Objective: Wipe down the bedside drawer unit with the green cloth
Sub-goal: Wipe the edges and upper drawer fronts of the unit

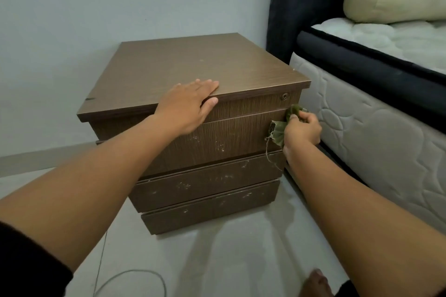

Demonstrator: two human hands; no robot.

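Apparently right hand (301,131) bunching cloth (281,131) (drawer front)

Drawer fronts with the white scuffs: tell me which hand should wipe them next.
Right. The right hand already grips the green cloth against the drawer unit, just above those fronts. The left hand lies flat on the top edge, holding nothing.

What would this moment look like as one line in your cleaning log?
step: wiping front | right hand: grips green cloth at drawer unit's right front edge | left hand: flat on top edge | lower drawers: white marks
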